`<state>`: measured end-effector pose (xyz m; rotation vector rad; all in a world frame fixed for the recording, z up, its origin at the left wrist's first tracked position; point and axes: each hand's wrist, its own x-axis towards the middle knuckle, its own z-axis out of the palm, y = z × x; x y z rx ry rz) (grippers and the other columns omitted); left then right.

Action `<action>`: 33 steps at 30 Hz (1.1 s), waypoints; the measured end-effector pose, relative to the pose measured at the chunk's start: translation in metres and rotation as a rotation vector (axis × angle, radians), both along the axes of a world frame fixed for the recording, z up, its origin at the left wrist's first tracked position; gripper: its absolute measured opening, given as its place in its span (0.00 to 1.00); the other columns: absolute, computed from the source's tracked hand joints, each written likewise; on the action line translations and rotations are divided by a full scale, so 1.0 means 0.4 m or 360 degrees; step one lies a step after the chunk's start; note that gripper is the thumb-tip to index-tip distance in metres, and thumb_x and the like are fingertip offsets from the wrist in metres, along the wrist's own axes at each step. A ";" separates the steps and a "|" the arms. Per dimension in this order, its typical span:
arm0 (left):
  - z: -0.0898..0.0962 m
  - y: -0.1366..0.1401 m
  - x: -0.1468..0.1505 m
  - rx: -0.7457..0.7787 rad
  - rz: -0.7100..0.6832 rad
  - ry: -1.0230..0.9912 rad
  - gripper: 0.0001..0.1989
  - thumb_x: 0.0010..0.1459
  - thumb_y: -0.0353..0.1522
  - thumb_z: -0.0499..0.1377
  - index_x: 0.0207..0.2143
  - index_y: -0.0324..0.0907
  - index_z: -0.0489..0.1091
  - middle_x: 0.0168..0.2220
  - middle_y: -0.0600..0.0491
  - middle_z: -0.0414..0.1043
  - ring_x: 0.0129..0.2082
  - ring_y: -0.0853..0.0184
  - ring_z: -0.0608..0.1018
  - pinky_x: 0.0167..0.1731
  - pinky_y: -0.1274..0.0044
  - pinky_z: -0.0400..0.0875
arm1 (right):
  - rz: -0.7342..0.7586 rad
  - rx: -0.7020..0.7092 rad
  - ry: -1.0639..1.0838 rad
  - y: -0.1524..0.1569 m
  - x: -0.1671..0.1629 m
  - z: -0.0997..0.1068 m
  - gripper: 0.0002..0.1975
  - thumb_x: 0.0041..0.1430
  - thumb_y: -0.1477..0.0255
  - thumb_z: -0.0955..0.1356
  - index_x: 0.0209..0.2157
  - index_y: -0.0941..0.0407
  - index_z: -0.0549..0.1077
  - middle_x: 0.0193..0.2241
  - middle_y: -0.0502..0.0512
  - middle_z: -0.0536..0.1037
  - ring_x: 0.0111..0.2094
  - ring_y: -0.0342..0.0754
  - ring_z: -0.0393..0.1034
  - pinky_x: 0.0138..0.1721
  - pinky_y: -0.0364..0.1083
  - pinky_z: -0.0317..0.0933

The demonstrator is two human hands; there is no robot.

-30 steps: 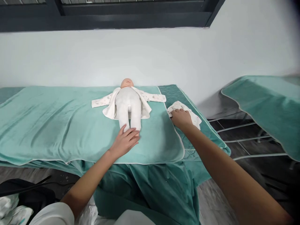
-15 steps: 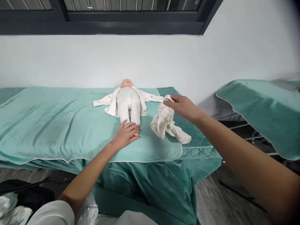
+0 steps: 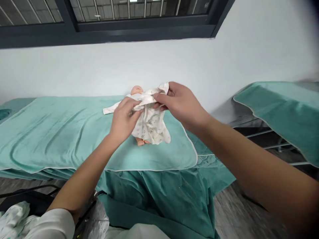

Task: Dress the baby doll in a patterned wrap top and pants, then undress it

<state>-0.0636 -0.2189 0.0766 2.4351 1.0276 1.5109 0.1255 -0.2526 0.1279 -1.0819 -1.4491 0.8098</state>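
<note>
The printed white garment (image 3: 152, 121) hangs from two hands, directly above the middle of a doll (image 3: 137, 89), and from where I stand it hides most of the doll's body. I take the garment as the centre of my clock, with twelve toward the wall (image 3: 154, 66). The left hand (image 3: 122, 119) is at nine o'clock; its thumb and forefinger are pinched together on the upper edge of the cloth, with only a narrow hollow behind the tips. The right hand (image 3: 183, 103) is at two o'clock, and its thumb and fingers are also closed on the top edge. So the garment lies between both grips, and its loose part drops below them toward six o'clock. Whether it touches the doll, I cannot tell. The doll's head appears at eleven o'clock, one pale sleeve (image 3: 109, 110) reaches out at ten, and the bare feet (image 3: 141, 142) show at seven. Under the doll is a light green cloth (image 3: 171, 157).
</note>
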 end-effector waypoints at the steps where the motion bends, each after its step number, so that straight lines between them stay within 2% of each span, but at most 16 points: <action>1: 0.021 0.002 -0.007 0.0030 0.0023 -0.0046 0.05 0.62 0.35 0.61 0.39 0.44 0.73 0.39 0.52 0.75 0.41 0.64 0.76 0.44 0.72 0.71 | -0.0107 0.0155 -0.0177 -0.002 0.004 0.011 0.12 0.58 0.64 0.74 0.39 0.54 0.71 0.37 0.54 0.75 0.44 0.52 0.73 0.43 0.50 0.70; 3: 0.064 0.002 -0.020 0.0074 0.0041 -0.0141 0.04 0.62 0.35 0.62 0.37 0.45 0.73 0.39 0.52 0.75 0.40 0.65 0.76 0.42 0.74 0.71 | -0.0261 0.0480 -0.0482 -0.006 0.007 0.031 0.14 0.58 0.65 0.73 0.45 0.52 0.70 0.43 0.54 0.74 0.48 0.53 0.71 0.46 0.51 0.68; 5: 0.101 -0.001 -0.028 0.0063 -0.0011 -0.0188 0.04 0.62 0.35 0.62 0.38 0.45 0.74 0.39 0.53 0.75 0.40 0.66 0.76 0.40 0.74 0.72 | -0.0251 0.0729 -0.0735 -0.012 0.001 0.046 0.17 0.58 0.66 0.73 0.49 0.49 0.70 0.50 0.54 0.72 0.53 0.55 0.68 0.50 0.53 0.66; 6: 0.115 -0.003 -0.030 0.0033 -0.0065 -0.0198 0.04 0.62 0.34 0.61 0.38 0.45 0.74 0.39 0.54 0.75 0.39 0.66 0.77 0.39 0.74 0.72 | -0.0204 0.0803 -0.0851 -0.014 -0.006 0.051 0.17 0.58 0.68 0.73 0.49 0.49 0.71 0.52 0.55 0.71 0.55 0.56 0.66 0.52 0.54 0.65; 8: 0.134 -0.008 -0.034 -0.0075 -0.0194 -0.0240 0.05 0.62 0.35 0.61 0.39 0.45 0.74 0.38 0.54 0.75 0.39 0.66 0.77 0.38 0.75 0.73 | -0.0108 0.0839 -0.0999 -0.016 -0.022 0.060 0.12 0.57 0.70 0.73 0.44 0.50 0.73 0.49 0.55 0.74 0.55 0.58 0.64 0.54 0.57 0.63; 10: 0.144 -0.014 -0.038 -0.0240 -0.0306 -0.0343 0.06 0.63 0.36 0.60 0.40 0.45 0.74 0.37 0.54 0.75 0.39 0.66 0.78 0.37 0.75 0.73 | -0.0036 0.0761 -0.0982 -0.014 -0.035 0.067 0.05 0.58 0.70 0.73 0.36 0.52 0.75 0.40 0.54 0.76 0.52 0.57 0.66 0.53 0.56 0.62; 11: 0.146 -0.017 -0.041 -0.0344 -0.0347 -0.0422 0.06 0.63 0.36 0.60 0.40 0.45 0.74 0.37 0.55 0.74 0.40 0.65 0.79 0.37 0.75 0.74 | 0.0001 0.0700 -0.0914 -0.012 -0.038 0.070 0.04 0.59 0.68 0.73 0.33 0.53 0.75 0.37 0.53 0.75 0.49 0.56 0.68 0.51 0.55 0.63; 15: 0.146 -0.027 -0.065 -0.0873 -0.0511 -0.0696 0.10 0.63 0.39 0.60 0.41 0.42 0.74 0.34 0.55 0.72 0.41 0.61 0.81 0.36 0.74 0.74 | 0.0192 0.0490 -0.0539 -0.005 -0.032 0.080 0.15 0.64 0.61 0.69 0.27 0.56 0.74 0.33 0.50 0.73 0.39 0.46 0.71 0.41 0.45 0.62; 18: 0.132 -0.020 -0.088 -0.1314 -0.0720 -0.0588 0.15 0.61 0.43 0.62 0.37 0.39 0.75 0.30 0.53 0.74 0.34 0.61 0.81 0.30 0.74 0.74 | 0.0250 0.0259 -0.0299 0.009 -0.022 0.067 0.20 0.64 0.55 0.69 0.25 0.56 0.72 0.28 0.49 0.70 0.34 0.43 0.69 0.34 0.43 0.60; 21: 0.106 -0.004 -0.095 -0.1633 -0.0846 -0.0446 0.16 0.53 0.41 0.69 0.35 0.37 0.76 0.30 0.50 0.75 0.32 0.58 0.81 0.28 0.72 0.75 | 0.0250 0.0056 -0.0060 0.031 -0.022 0.030 0.24 0.60 0.48 0.68 0.25 0.54 0.70 0.24 0.49 0.69 0.32 0.45 0.70 0.32 0.43 0.61; 23: 0.087 0.008 -0.084 -0.1665 -0.0839 -0.0578 0.18 0.50 0.40 0.71 0.39 0.38 0.76 0.32 0.50 0.77 0.37 0.54 0.82 0.32 0.70 0.77 | 0.0280 -0.0020 0.0109 0.042 -0.027 -0.001 0.27 0.59 0.43 0.67 0.25 0.53 0.70 0.24 0.49 0.70 0.32 0.45 0.70 0.31 0.43 0.63; 25: 0.072 0.018 -0.065 -0.1587 -0.0801 -0.0810 0.21 0.52 0.42 0.70 0.44 0.40 0.75 0.35 0.50 0.78 0.42 0.53 0.82 0.37 0.69 0.78 | 0.0359 -0.0113 0.0218 0.048 -0.031 -0.032 0.28 0.57 0.41 0.66 0.26 0.53 0.71 0.24 0.49 0.72 0.31 0.46 0.71 0.30 0.44 0.64; 27: 0.059 0.026 -0.044 -0.1506 -0.0773 -0.0965 0.22 0.54 0.45 0.68 0.46 0.41 0.73 0.37 0.51 0.78 0.45 0.53 0.82 0.40 0.69 0.79 | 0.0545 -0.0282 0.0137 0.050 -0.032 -0.060 0.27 0.54 0.41 0.69 0.25 0.53 0.73 0.24 0.49 0.74 0.28 0.45 0.70 0.28 0.44 0.63; 30: 0.037 0.031 -0.020 -0.1517 -0.0799 -0.0981 0.23 0.55 0.47 0.66 0.46 0.41 0.73 0.37 0.51 0.79 0.44 0.55 0.82 0.40 0.70 0.79 | 0.0898 -0.0521 -0.0161 0.054 -0.028 -0.096 0.24 0.48 0.47 0.75 0.27 0.56 0.77 0.26 0.50 0.78 0.28 0.46 0.72 0.28 0.44 0.64; 31: 0.029 0.031 -0.015 -0.1562 -0.0815 -0.0957 0.24 0.56 0.48 0.65 0.46 0.41 0.73 0.36 0.50 0.79 0.43 0.55 0.82 0.40 0.70 0.78 | 0.0929 -0.0532 -0.0186 0.057 -0.026 -0.106 0.23 0.47 0.49 0.76 0.29 0.56 0.78 0.27 0.51 0.79 0.29 0.47 0.73 0.29 0.44 0.65; 33: 0.013 0.026 -0.012 -0.1699 -0.0854 -0.0863 0.25 0.55 0.51 0.65 0.45 0.39 0.74 0.35 0.49 0.79 0.41 0.54 0.83 0.38 0.69 0.78 | 0.0821 -0.0447 -0.0048 0.065 -0.025 -0.120 0.22 0.49 0.50 0.76 0.31 0.55 0.78 0.30 0.52 0.80 0.32 0.48 0.75 0.32 0.45 0.67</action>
